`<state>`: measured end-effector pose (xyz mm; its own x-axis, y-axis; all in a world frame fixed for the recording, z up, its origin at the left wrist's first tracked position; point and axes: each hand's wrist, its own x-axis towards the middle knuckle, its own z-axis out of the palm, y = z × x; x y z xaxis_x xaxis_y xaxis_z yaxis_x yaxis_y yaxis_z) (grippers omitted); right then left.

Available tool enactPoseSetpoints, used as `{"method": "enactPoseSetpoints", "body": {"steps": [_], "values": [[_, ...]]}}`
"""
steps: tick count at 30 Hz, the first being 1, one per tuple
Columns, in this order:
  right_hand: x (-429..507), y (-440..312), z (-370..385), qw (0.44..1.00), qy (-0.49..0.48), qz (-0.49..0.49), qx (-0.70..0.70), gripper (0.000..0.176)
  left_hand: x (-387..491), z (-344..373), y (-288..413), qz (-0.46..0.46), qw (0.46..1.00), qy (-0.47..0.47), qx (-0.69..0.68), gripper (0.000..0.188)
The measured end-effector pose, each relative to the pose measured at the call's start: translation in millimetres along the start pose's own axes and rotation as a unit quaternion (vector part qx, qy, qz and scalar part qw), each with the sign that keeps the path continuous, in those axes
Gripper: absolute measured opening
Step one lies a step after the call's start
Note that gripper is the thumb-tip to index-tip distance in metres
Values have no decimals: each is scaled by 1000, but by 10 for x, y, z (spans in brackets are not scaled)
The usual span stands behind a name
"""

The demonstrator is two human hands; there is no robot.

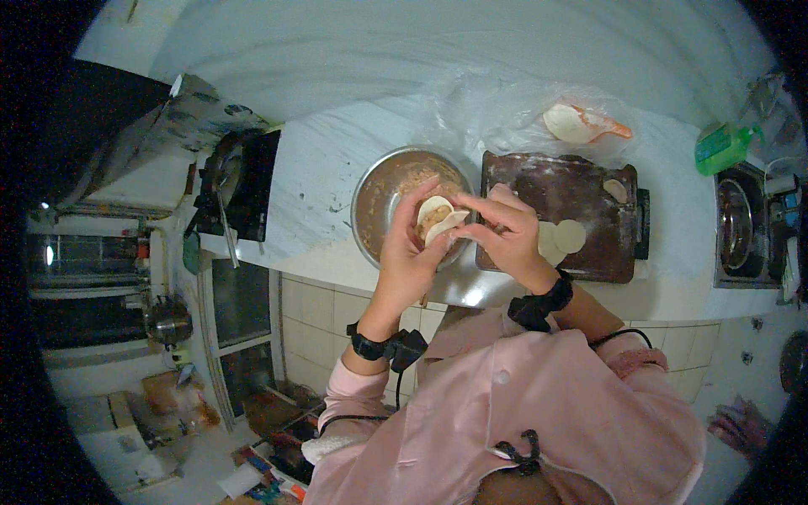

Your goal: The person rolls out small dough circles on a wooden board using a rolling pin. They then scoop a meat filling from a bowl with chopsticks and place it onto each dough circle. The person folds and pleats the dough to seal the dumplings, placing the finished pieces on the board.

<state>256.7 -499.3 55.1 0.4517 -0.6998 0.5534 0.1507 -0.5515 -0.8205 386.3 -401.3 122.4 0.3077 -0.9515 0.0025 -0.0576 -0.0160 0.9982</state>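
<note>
A round dough wrapper (449, 222) with pale minced filling (433, 218) on it rests in my left hand (404, 243), partly folded up with its top still gaping. The thumb and fingers of my left hand curve around it. At the wrapper's right end, the thumb and forefinger of my right hand (508, 230) pinch its edge. Both hands are over the front right of a steel bowl (361, 218) of minced filling (421, 178). Right of the bowl, a dark brown board (590, 262) dusted with flour carries flat wrappers (569, 236) and one folded dumpling (615, 190), partly beside my right hand.
A clear plastic bag (505, 120) with an orange-edged white packet (571, 124) lies behind the board. A green pump bottle (719, 150) stands by the sink (735, 214) at right. A black gas stove (252, 189) with a pan is at left. The counter's front edge runs before me.
</note>
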Motion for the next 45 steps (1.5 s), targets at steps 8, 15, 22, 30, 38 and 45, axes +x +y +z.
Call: {"method": "enactPoseSetpoints", "body": {"steps": [8, 15, 22, 30, 38, 45], "values": [[36, 64, 21, 995, -17, 1, 94, 25, 31, -45, 43, -4, 999, -31, 42, 68], [36, 42, -23, 997, -1, -75, 35, 23, 21, -34, 35, -12, 998, -62, 20, 68], [74, -33, -26, 995, -36, -16, 89, 21, 34, -71, 88, 20, 985, -63, 160, 68], [24, -29, 37, 996, 37, -32, 78, 7, 36, -55, -117, -122, 970, -30, -206, 62], [47, 46, 28, 997, 65, -50, 16, 25, -11, 198, -347, -116, 847, -35, -517, 46], [32, 59, 54, 995, 49, -85, -15, 43, 34, 91, -257, -134, 912, -2, -388, 45]]}}
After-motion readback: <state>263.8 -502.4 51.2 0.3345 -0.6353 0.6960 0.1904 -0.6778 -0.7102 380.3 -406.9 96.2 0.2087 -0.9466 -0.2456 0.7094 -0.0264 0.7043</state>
